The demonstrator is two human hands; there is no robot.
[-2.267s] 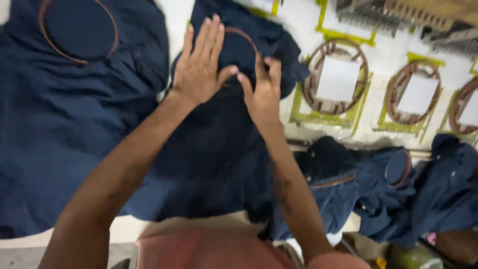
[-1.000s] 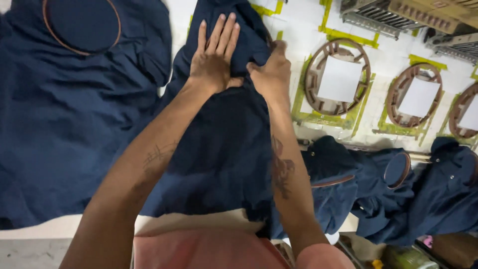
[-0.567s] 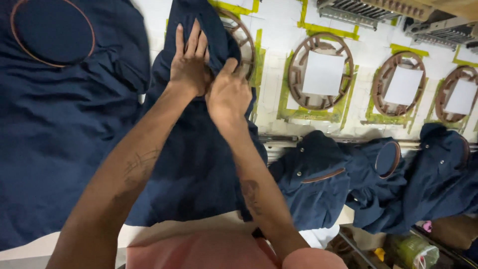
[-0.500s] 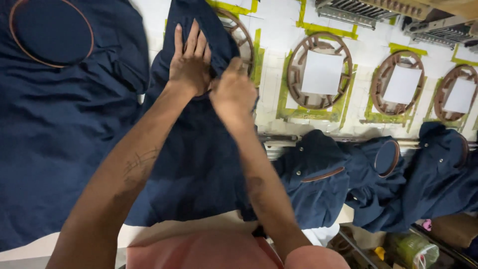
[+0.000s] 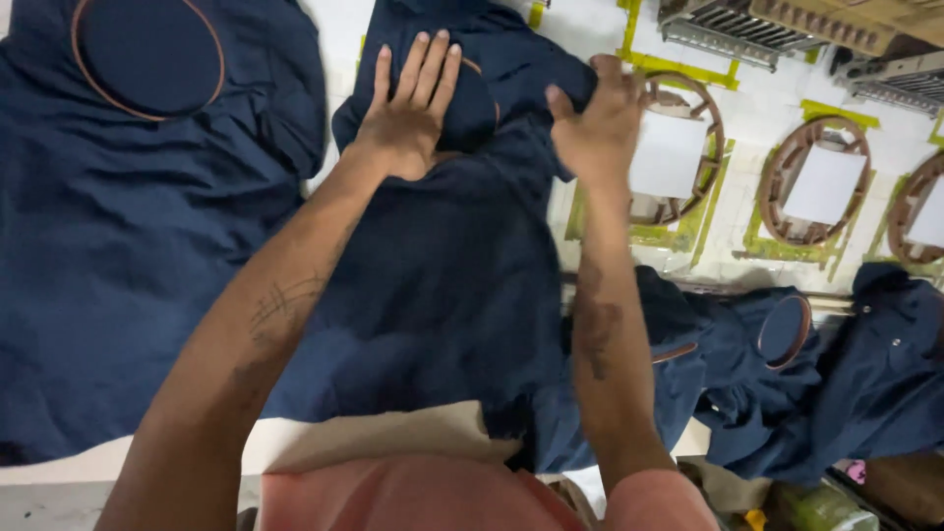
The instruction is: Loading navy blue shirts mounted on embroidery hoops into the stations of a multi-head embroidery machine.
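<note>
Since half a second earlier, the right hand (image 5: 600, 123) had swung away from the left hand (image 5: 408, 113), and the two, which had been pressed close together, now stood apart on the cloth. That right hand was blurred, its fingers curled over the upper right edge of the navy garment (image 5: 442, 285), gripping a fold there. The left lay flat and released, fingers spread and pointing away from the person, pressing the garment over a round hoop (image 5: 477, 93) whose brown rim showed beside the fingertips. The garment lay on the white table (image 5: 364, 447) with its long axis running from the person's chest straight away toward the far side, its near end hanging at the table's edge. Left of it lay another navy garment (image 5: 118, 256) with its own brown hoop (image 5: 147, 59). Right of the hands, empty hoops with white squares (image 5: 821, 182) sat in yellow-green outlines, and a navy heap (image 5: 816, 383) lay lower right.
</note>
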